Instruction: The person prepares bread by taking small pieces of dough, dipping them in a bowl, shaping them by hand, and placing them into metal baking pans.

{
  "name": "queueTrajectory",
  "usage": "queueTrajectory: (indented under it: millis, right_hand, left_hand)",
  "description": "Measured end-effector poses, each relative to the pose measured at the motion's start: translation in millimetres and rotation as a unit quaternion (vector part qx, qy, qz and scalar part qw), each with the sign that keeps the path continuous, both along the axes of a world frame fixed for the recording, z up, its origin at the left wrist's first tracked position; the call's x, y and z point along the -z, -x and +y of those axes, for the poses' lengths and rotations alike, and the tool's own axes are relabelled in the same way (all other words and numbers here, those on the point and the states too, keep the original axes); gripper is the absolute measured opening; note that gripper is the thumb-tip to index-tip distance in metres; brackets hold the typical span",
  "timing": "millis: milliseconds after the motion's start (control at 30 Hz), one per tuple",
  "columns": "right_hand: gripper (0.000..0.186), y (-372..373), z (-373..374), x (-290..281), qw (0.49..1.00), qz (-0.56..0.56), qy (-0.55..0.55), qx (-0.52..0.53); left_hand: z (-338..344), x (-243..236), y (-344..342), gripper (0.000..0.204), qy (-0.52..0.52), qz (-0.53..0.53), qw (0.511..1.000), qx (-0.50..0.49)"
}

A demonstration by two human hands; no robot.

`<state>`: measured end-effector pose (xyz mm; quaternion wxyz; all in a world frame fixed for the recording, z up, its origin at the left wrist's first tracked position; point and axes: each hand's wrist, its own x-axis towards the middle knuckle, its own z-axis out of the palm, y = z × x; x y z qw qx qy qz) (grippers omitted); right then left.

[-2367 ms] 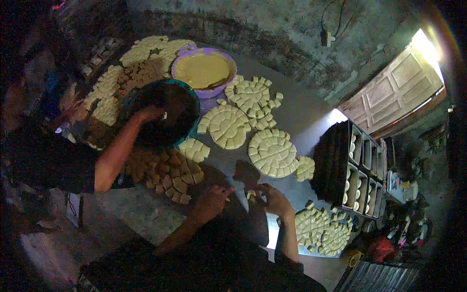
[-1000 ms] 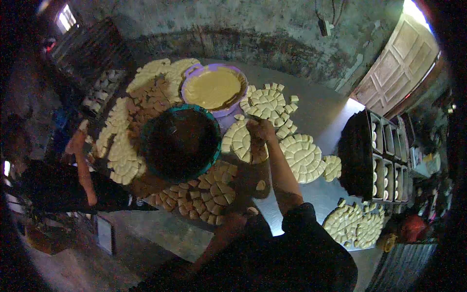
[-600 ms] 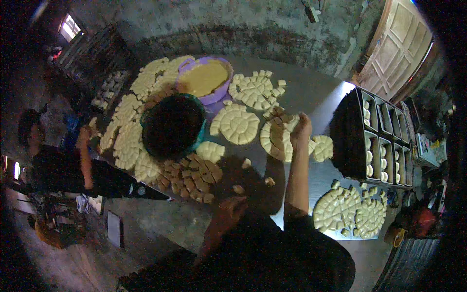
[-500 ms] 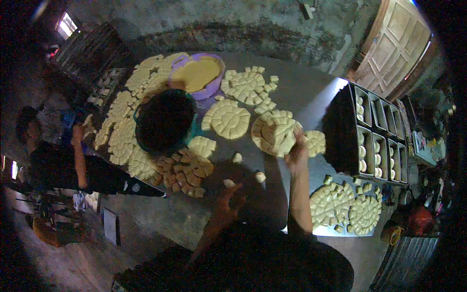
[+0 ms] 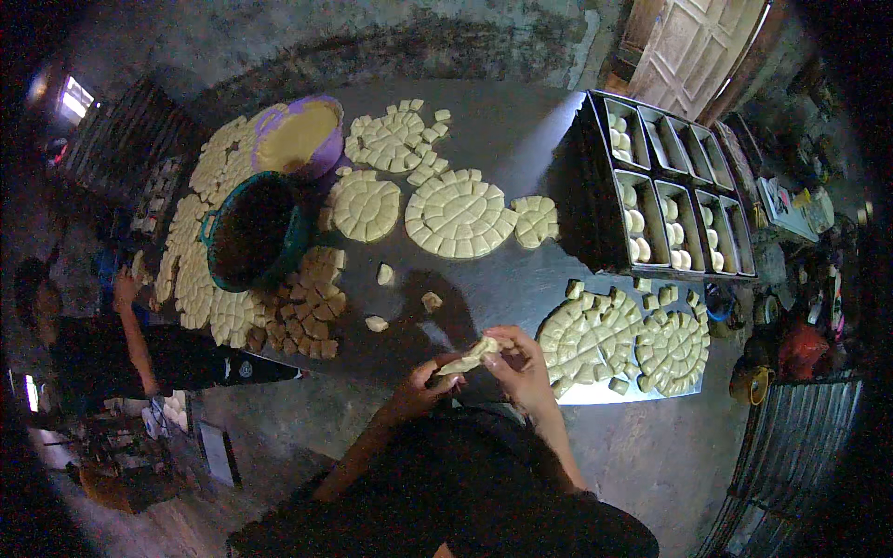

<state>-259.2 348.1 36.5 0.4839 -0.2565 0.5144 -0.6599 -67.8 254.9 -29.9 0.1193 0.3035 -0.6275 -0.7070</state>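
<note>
Left hand (image 5: 424,386) and right hand (image 5: 523,370) both pinch that longish pale dough piece (image 5: 470,356), so imo light, even fingertip pressure keeps it from tearing.

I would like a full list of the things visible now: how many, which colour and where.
Table: 1, grey, centre
Purple basin: 1, purple, far left of table
Basin contents: 1 mass, yellowish, inside it
Green tub: 1, dark green, nearer than basin
Left-side dough: many, pale, left of tub
Brownish dough pieces: many, brownish in shadow, right of tub
Cut dough rounds: about 6, pale, table's middle and right
Loose dough pieces: 3, pale, ahead of hands
Mould stack: 1, dark, right, some compartments holding dough
Door: 1, light, upper right
Corrugated sheet: 1, grey, lower right
Other person: 1, dark clothing, left
Held dough: 1, pale, between both hands
Left hand: 1, bare, lower centre
Right hand: 1, bare, beside it
</note>
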Motion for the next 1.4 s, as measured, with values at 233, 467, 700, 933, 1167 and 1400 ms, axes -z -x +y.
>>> queueTrajectory:
  millis: [233,467,700,933,1167,1400]
  right_hand:
    - [0.034,-2,-20,6,0.993,0.046,0.109,0.002]
    - [0.033,43,-53,20,0.975,0.213,-0.003,0.068]
    - [0.041,-41,-89,39,0.992,0.057,-0.088,-0.069]
    - [0.007,-23,-123,20,0.981,0.073,-0.013,0.181]
    - [0.037,-47,-183,25,0.978,0.142,-0.111,-0.109]
    - [0.028,-44,-227,-44,0.75,0.325,-0.285,-0.5]
  left_hand:
    - [-5,35,-2,0.025,0.272,0.004,0.96,-0.062]
    - [-41,3,-36,0.031,0.095,-0.102,0.987,-0.082]
    - [-89,-10,-9,0.043,0.22,-0.031,0.975,0.008]
    - [-139,98,-26,0.035,0.34,0.012,0.938,-0.06]
    - [-201,55,-44,0.053,0.177,0.005,0.984,0.033]
    - [-243,-8,-75,0.045,0.149,-0.165,0.972,-0.075]
